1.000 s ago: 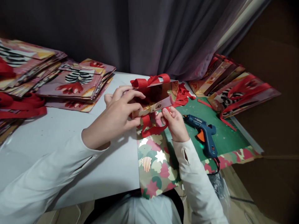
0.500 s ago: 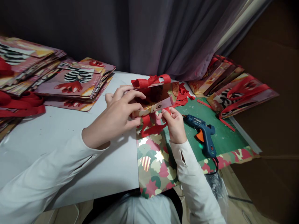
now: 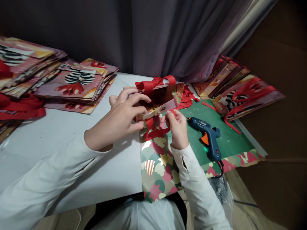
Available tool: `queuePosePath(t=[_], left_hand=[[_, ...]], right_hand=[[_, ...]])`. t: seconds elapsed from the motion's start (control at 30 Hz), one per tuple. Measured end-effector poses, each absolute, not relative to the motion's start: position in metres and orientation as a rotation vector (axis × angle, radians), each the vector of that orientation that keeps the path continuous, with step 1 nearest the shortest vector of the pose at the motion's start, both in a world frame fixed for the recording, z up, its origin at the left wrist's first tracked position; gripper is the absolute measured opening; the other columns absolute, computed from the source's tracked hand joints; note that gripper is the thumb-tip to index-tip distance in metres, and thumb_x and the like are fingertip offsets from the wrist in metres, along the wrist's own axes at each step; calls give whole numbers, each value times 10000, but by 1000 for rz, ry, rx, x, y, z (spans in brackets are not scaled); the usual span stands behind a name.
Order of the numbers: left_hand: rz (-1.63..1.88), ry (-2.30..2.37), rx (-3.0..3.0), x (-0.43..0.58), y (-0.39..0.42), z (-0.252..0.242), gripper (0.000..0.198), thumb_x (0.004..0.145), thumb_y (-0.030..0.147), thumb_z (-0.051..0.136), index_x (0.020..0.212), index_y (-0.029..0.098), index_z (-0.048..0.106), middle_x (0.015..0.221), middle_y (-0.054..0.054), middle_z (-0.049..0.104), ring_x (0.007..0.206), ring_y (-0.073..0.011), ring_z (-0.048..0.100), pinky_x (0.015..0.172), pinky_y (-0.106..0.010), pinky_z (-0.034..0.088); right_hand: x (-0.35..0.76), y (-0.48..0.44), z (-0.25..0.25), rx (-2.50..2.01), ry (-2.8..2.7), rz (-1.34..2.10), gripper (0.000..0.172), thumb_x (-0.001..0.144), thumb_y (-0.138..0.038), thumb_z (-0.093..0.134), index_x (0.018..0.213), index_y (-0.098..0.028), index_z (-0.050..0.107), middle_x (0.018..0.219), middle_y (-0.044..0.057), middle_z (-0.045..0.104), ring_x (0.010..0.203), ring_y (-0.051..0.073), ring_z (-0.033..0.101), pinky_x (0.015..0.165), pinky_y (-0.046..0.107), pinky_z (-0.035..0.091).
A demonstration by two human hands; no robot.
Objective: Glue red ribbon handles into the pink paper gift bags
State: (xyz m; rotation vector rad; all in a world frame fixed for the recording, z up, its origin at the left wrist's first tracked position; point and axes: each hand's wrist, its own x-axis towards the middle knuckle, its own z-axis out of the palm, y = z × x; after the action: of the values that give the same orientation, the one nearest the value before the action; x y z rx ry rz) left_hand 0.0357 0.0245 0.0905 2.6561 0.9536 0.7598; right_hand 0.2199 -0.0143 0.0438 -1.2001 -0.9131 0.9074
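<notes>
In front of me a printed paper gift bag (image 3: pixel 165 108) lies with its mouth open toward me. My left hand (image 3: pixel 122 111) grips its left side, some fingers inside the opening and the thumb outside. A red ribbon loop (image 3: pixel 169 80) runs along the bag's far rim. My right hand (image 3: pixel 177 127) pinches the end of another red ribbon (image 3: pixel 157 133) against the near rim, and that ribbon hangs in a loop below. Right of this hand a blue glue gun (image 3: pixel 207 135) with an orange trigger rests on a green mat (image 3: pixel 230 140).
Stacks of flat printed bags (image 3: pixel 79 80) and red ribbons (image 3: pixel 21 107) lie on the white table (image 3: pixel 115 172) at left. Finished-looking bags (image 3: pixel 249 95) with red ribbons stand at the right. Red ribbon pieces (image 3: pixel 188 97) lie behind the bag. Patterned paper (image 3: pixel 159 172) covers the near edge.
My right hand has shifted slightly left along the near rim, still pinching the ribbon. The left hand and the bag have hardly moved.
</notes>
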Motion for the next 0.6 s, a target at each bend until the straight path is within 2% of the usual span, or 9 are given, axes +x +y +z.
queuePosePath(t=[0.1,0.23,0.4,0.6], left_hand=[[760,958,2654,35,24,91,120,823,198,568,737,219,650,1341,-45,580,1361,-347,335,1052,-598,254],[746,970,2651,35,23,92,105,825,204,578,766,230,661,1346,-44,578,1367,-347,335,1055,-603,252],[729,961,2653,36,23,91,122,825,193,578,747,225,665,1360,-40,568,1384,-352,312,1059,-598,239],[747,971,2671,36,24,87,121,834,203,580,756,229,669,1357,-43,570,1379,-358,314,1041,-594,238]], right_hand=[[221,-15,42,-1186,-886,935,288,806,-406,643,663,-215,482,547,-48,592,451,69,383,475,229,315],[231,-14,38,-1083,-905,1165,377,744,-515,711,626,-201,539,583,-35,577,475,71,357,472,242,296],[237,-13,34,-1075,-944,1110,357,750,-506,728,706,-215,526,702,-1,716,487,80,398,497,243,336],[241,-12,29,-1081,-998,1133,370,792,-521,706,767,-225,485,676,-2,724,495,94,456,533,245,367]])
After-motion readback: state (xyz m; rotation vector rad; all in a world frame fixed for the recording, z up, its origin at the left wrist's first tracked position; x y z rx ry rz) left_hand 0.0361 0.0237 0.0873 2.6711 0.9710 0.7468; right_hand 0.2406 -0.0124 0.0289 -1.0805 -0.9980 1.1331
